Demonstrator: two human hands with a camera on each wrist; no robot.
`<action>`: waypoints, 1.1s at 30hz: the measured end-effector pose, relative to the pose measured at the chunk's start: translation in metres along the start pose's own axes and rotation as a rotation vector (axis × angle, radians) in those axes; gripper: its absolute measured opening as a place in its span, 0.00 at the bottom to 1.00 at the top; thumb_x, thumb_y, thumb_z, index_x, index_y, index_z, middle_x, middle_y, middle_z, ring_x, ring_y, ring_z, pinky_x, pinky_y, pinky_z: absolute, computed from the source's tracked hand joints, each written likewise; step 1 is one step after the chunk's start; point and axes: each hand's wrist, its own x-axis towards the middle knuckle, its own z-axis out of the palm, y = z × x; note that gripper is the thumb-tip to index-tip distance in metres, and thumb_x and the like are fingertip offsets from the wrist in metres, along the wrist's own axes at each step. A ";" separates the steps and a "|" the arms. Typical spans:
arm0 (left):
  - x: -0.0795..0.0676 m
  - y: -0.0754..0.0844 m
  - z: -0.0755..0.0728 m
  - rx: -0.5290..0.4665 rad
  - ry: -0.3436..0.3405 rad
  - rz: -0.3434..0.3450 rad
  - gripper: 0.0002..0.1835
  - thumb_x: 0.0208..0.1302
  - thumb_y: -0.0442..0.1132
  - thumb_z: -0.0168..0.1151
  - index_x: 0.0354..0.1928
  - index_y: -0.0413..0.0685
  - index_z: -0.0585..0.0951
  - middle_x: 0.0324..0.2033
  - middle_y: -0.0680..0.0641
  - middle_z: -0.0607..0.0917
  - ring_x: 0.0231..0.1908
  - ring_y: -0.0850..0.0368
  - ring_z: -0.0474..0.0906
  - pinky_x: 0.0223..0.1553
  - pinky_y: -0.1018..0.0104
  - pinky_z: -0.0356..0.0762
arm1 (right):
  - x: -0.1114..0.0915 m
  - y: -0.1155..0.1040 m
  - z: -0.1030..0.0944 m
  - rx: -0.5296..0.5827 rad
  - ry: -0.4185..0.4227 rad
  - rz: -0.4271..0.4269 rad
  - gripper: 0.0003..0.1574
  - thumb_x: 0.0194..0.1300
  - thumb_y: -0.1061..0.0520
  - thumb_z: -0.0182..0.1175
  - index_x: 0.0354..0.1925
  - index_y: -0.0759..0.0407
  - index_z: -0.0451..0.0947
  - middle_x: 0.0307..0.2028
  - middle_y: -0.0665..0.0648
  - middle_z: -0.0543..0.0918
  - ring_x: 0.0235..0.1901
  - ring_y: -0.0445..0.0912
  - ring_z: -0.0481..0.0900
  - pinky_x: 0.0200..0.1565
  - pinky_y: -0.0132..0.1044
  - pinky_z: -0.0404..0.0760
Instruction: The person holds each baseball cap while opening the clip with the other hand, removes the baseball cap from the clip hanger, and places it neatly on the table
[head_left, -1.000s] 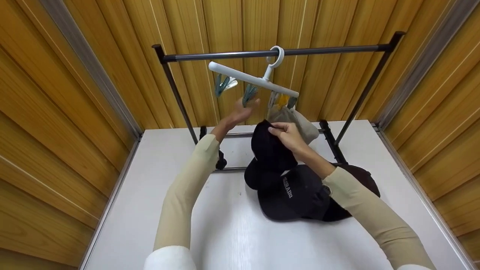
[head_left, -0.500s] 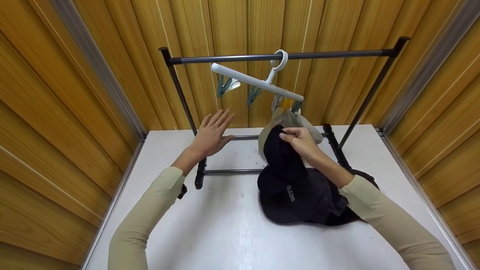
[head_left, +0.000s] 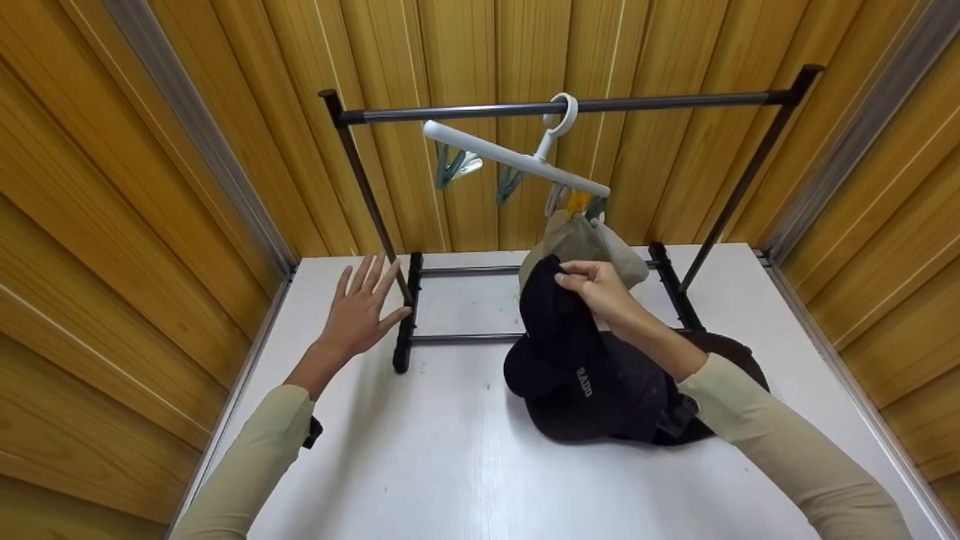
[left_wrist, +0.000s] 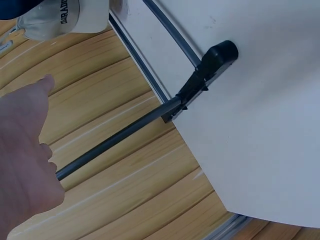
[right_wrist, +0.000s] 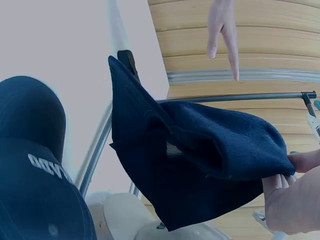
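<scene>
My right hand [head_left: 604, 292] pinches the top of a dark cap [head_left: 559, 315] and holds it up in front of the rack. In the right wrist view this cap [right_wrist: 210, 145] hangs from the thumb and fingers, its folded inside showing. My left hand [head_left: 356, 315] is spread with straight fingers, off the rack's left post and holding nothing. Behind the dark cap, a beige cap [head_left: 574, 236] hangs from clips at the right end of a white hanger [head_left: 517, 159]. Green clips [head_left: 508, 186] dangle from the hanger's left half.
A black rack [head_left: 465, 112] carries the hanger on its top bar. Below my right forearm, a black cap with white lettering [head_left: 630, 390] lies on the white table [head_left: 450, 465], overlapping a dark brown cap [head_left: 739, 360]. Wood-panelled walls [head_left: 675, 180] enclose the table.
My left hand has drawn away from the hanger's clips, down and left to beside the rack's left post. My right hand has shifted slightly right and down, still pinching the dark cap.
</scene>
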 end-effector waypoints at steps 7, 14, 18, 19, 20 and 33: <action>-0.005 -0.007 0.005 -0.033 -0.002 -0.019 0.44 0.73 0.61 0.57 0.81 0.48 0.55 0.81 0.38 0.52 0.81 0.38 0.45 0.78 0.36 0.42 | -0.003 0.024 0.018 0.070 -0.077 0.107 0.21 0.74 0.61 0.57 0.61 0.69 0.73 0.33 0.42 0.86 0.28 0.34 0.82 0.33 0.25 0.80; -0.010 -0.015 0.020 -0.028 0.001 -0.053 0.44 0.73 0.61 0.57 0.81 0.49 0.54 0.81 0.37 0.50 0.81 0.37 0.45 0.78 0.36 0.42 | -0.012 0.050 0.032 0.111 -0.103 0.159 0.17 0.72 0.60 0.59 0.55 0.67 0.73 0.30 0.43 0.85 0.27 0.34 0.81 0.30 0.26 0.79; -0.016 -0.023 0.028 -0.055 -0.004 -0.089 0.44 0.73 0.59 0.58 0.81 0.48 0.53 0.81 0.35 0.50 0.81 0.35 0.44 0.78 0.34 0.41 | -0.015 0.062 0.036 0.078 -0.114 0.189 0.13 0.72 0.58 0.59 0.52 0.62 0.72 0.28 0.42 0.81 0.26 0.34 0.79 0.31 0.27 0.78; -0.017 -0.025 0.030 -0.060 -0.009 -0.096 0.44 0.73 0.59 0.58 0.81 0.48 0.53 0.81 0.34 0.50 0.80 0.34 0.44 0.78 0.34 0.41 | -0.016 0.064 0.035 0.057 -0.117 0.188 0.13 0.72 0.58 0.60 0.51 0.61 0.72 0.26 0.42 0.79 0.24 0.34 0.75 0.29 0.27 0.75; -0.018 -0.026 0.032 -0.063 -0.014 -0.102 0.45 0.72 0.59 0.58 0.81 0.48 0.54 0.81 0.34 0.50 0.80 0.34 0.45 0.77 0.33 0.42 | -0.017 0.066 0.035 0.038 -0.117 0.186 0.13 0.72 0.57 0.60 0.51 0.60 0.72 0.24 0.41 0.76 0.21 0.34 0.72 0.28 0.27 0.72; -0.037 -0.032 0.052 -0.120 -0.034 -0.135 0.43 0.71 0.56 0.60 0.80 0.44 0.57 0.79 0.31 0.53 0.79 0.30 0.46 0.76 0.30 0.42 | -0.031 0.080 0.014 -0.173 -0.140 0.113 0.23 0.71 0.61 0.59 0.61 0.69 0.73 0.40 0.55 0.90 0.21 0.35 0.72 0.25 0.28 0.68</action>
